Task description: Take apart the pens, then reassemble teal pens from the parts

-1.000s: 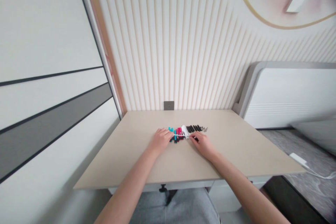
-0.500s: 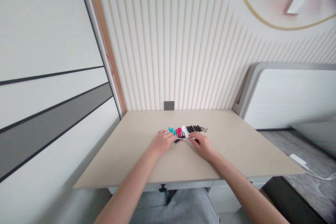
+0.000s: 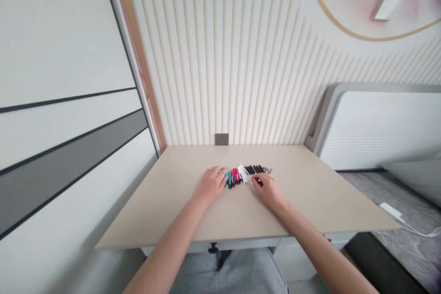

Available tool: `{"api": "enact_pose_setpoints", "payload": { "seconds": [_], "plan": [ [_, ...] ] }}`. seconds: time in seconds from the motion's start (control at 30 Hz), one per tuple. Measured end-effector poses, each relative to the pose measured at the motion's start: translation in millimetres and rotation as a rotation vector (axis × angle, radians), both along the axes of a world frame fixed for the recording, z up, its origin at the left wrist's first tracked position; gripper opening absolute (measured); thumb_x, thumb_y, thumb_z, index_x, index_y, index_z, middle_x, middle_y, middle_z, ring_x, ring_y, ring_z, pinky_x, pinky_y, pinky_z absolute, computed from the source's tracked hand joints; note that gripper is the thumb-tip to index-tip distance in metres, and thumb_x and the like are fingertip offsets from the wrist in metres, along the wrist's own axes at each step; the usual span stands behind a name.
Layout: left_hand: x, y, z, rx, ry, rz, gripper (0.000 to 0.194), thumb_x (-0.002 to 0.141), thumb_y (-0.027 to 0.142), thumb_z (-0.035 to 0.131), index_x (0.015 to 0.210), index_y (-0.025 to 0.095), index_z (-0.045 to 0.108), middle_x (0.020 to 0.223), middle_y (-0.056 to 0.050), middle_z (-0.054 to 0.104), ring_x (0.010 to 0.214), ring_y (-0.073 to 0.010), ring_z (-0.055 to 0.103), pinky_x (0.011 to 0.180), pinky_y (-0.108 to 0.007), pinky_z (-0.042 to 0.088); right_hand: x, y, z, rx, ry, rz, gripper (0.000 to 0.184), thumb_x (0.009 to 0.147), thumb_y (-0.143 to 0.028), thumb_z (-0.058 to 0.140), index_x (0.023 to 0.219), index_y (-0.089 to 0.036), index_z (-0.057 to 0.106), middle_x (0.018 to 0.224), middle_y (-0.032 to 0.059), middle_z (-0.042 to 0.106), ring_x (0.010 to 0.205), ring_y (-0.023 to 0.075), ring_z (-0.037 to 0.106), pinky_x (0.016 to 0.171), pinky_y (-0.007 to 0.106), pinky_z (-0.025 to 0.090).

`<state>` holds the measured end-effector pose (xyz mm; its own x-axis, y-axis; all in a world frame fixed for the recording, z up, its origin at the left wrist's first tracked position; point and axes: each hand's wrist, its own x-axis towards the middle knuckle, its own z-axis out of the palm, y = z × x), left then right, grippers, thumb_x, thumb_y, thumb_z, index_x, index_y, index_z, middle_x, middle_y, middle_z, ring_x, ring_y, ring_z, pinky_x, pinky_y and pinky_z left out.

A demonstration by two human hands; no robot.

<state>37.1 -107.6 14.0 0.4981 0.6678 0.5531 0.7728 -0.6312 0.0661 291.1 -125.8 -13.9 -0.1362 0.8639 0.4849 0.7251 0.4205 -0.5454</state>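
A row of slim pen-like pieces lies across the middle of the table. My left hand (image 3: 211,184) rests at its left end, fingers loosely apart, partly covering the turquoise pens (image 3: 229,181). Beside those lie red pens (image 3: 236,176) with dark ends, then a group of white sticks (image 3: 244,176). With thumb and fingers, my right hand (image 3: 266,187) pinches a thin white stick (image 3: 245,170), which slants up and left along the white group. Behind that hand are several black pens (image 3: 255,169) and small metallic pieces (image 3: 268,170), too small to name.
The beige table (image 3: 165,213) backs onto a ribbed wall with a dark socket (image 3: 221,139). White cabinet panels (image 3: 58,147) stand to the left. A bed with a pale headboard (image 3: 375,124) is on the right, with a white plug-like block (image 3: 392,211) and cable.
The white stick has swung from lying level between both hands to a slant, held by my right hand alone. My left hand has let go of it and shifted slightly left.
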Motion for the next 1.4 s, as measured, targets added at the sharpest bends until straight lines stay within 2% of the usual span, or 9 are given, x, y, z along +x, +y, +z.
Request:
{"api": "enact_pose_setpoints", "payload": {
  "seconds": [0.13,0.37,0.5,0.63,0.8,1.17,1.4],
  "plan": [
    [-3,3,-3.9,-0.032,0.012,0.004,0.023,0.096,0.023,0.044,0.111,0.021,0.061,0.109,-0.008,0.061,0.100,-0.0207,0.056,0.086,-0.036,0.044,5,5,-2.9,-0.048,-0.019,-0.088,0.019,0.086,-0.028,0.051,0.080,-0.020,0.067,0.082,0.0052,0.069,0.077,0.0196,0.064,0.073,0.029,0.047],
    [-1,2,-0.9,-0.037,0.005,0.030,0.020,0.095,0.022,0.044,0.101,0.021,0.064,0.102,-0.007,0.062,0.095,-0.0201,0.056,0.083,-0.036,0.043,-4,12,-0.6,-0.095,-0.069,-0.081,0.018,0.085,-0.024,0.051,0.081,-0.019,0.068,0.081,0.0053,0.071,0.076,0.0194,0.065,0.071,0.028,0.046],
    [-5,4,-1.0,-0.033,-0.046,0.128,0.020,0.095,0.022,0.044,0.099,0.021,0.064,0.099,-0.007,0.063,0.094,-0.0205,0.056,0.083,-0.035,0.043,-7,20,-1.8,-0.115,-0.096,-0.076,0.018,0.086,-0.025,0.052,0.081,-0.019,0.069,0.080,0.0055,0.071,0.074,0.0190,0.065,0.069,0.027,0.045],
    [-21,12,-4.1,-0.080,-0.087,0.288,0.018,0.093,0.021,0.046,0.096,0.020,0.064,0.098,-0.007,0.065,0.095,-0.0212,0.057,0.081,-0.033,0.043,-7,21,-4.3,-0.101,-0.100,-0.060,0.019,0.086,-0.026,0.052,0.082,-0.019,0.069,0.081,0.0055,0.071,0.076,0.0187,0.065,0.072,0.027,0.046],
    [-41,20,-10.1,-0.186,-0.078,0.408,0.025,0.090,0.016,0.048,0.111,0.020,0.062,0.106,-0.008,0.065,0.100,-0.0226,0.058,0.083,-0.033,0.043,-6,18,-4.6,-0.118,-0.114,-0.049,0.018,0.086,-0.025,0.052,0.085,-0.018,0.069,0.084,0.0062,0.072,0.078,0.0192,0.066,0.073,0.027,0.046],
    [-38,20,-18.3,-0.242,-0.026,0.254,0.033,0.088,0.015,0.052,0.117,0.024,0.063,0.115,-0.007,0.064,0.107,-0.0226,0.056,0.090,-0.036,0.042,-17,25,-1.2,-0.151,-0.143,-0.085,0.016,0.086,-0.022,0.054,0.083,-0.020,0.069,0.080,0.0052,0.073,0.076,0.0189,0.067,0.065,0.024,0.042],
    [-38,20,-20.2,-0.232,-0.007,0.236,0.030,0.088,0.014,0.052,0.111,0.026,0.067,0.116,-0.006,0.065,0.105,-0.0227,0.057,0.088,-0.036,0.043,-23,28,1.6,-0.175,-0.145,-0.149,0.015,0.086,-0.022,0.054,0.081,-0.020,0.068,0.077,0.0059,0.071,0.072,0.0190,0.065,0.062,0.025,0.038]
  ]
}}
